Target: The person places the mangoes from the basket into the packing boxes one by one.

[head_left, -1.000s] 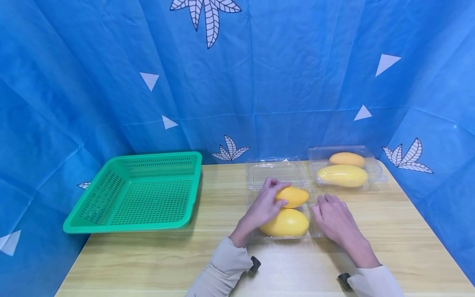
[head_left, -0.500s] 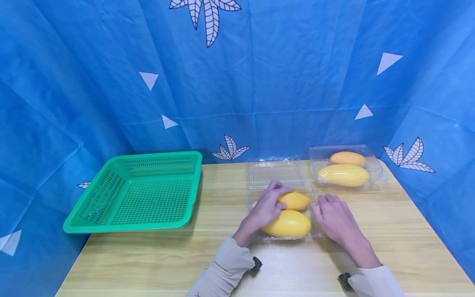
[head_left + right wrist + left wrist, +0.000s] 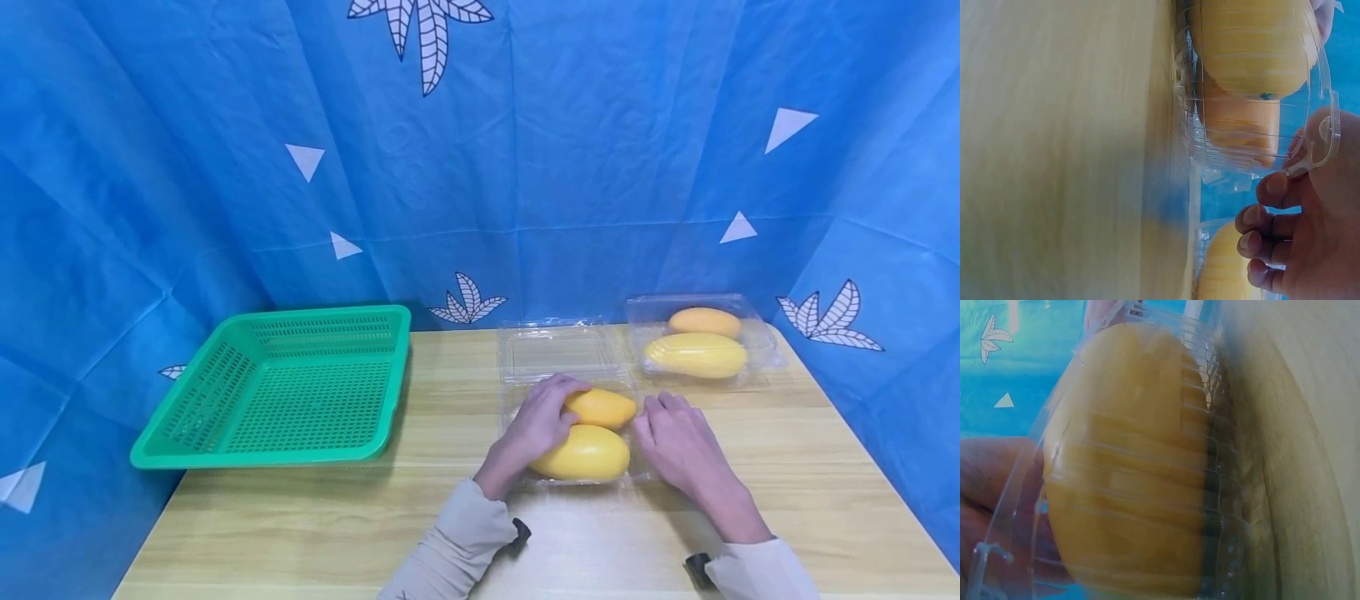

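An open clear plastic clamshell box (image 3: 558, 354) lies on the table in the head view, its lid folded back. Two yellow mangoes are in its base. My left hand (image 3: 542, 421) holds the far mango (image 3: 606, 408) by its left end, thumb on the near side. The near mango (image 3: 587, 454) lies under my left wrist's right side, and it fills much of the left wrist view behind the clear wall. At the box's right edge, my right hand (image 3: 678, 442) pinches the rim (image 3: 1310, 165) between thumb and finger, its other fingers curled.
Back right, a second clear box (image 3: 648, 308) holds an orange fruit (image 3: 705, 322) and a longer yellow fruit (image 3: 696, 356). A green basket (image 3: 307, 408) stands on the left. A blue curtain (image 3: 600, 167) hangs behind the wooden table (image 3: 300, 533).
My left hand has shifted slightly right and toward me with the far mango, whose right tip is now near the box's right side. The right hand stays at the rim.
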A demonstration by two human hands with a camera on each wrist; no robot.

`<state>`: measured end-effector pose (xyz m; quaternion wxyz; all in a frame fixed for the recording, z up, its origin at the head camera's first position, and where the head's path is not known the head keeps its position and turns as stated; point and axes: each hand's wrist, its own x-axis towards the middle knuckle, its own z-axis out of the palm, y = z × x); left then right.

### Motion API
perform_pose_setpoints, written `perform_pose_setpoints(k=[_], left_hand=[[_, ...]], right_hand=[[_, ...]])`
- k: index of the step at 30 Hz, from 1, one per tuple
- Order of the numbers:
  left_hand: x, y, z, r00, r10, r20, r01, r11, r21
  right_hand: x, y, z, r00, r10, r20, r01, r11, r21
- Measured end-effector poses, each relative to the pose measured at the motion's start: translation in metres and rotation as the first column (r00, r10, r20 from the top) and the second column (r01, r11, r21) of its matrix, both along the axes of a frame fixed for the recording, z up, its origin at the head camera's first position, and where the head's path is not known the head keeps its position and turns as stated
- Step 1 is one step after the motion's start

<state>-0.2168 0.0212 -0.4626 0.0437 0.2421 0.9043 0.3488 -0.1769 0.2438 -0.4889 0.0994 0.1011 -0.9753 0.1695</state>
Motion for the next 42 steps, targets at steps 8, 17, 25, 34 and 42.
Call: perform_pose_setpoints(k=[8, 17, 25, 34, 42], left_hand=[[0.000, -0.003, 0.002, 0.998, -0.022, 0.051, 0.021, 1.000, 0.017], [-0.002, -0.013, 0.011, 0.996, -0.065, 0.055, 0.063, 0.997, 0.050], [-0.013, -0.041, 0.025, 0.997, 0.009, 0.074, -0.021, 0.985, 0.169], [-0.038, -0.082, 0.021, 0.988, 0.121, 0.097, -0.147, 0.929, 0.339], [-0.051, -0.101, 0.005, 0.943, 0.170, 0.285, -0.277, 0.877, 0.393]], right_hand=[[0.000, 0.001, 0.000, 1.000, 0.000, 0.006, 0.000, 1.000, -0.010], [0.001, 0.000, -0.001, 1.000, 0.004, 0.004, -0.004, 1.000, -0.010], [0.001, 0.000, 0.000, 1.000, 0.006, -0.002, -0.006, 1.000, -0.010], [0.001, 0.000, -0.002, 1.000, 0.005, 0.011, -0.004, 1.000, -0.019], [0.001, 0.000, -0.002, 1.000, 0.001, 0.011, -0.001, 1.000, -0.018]])
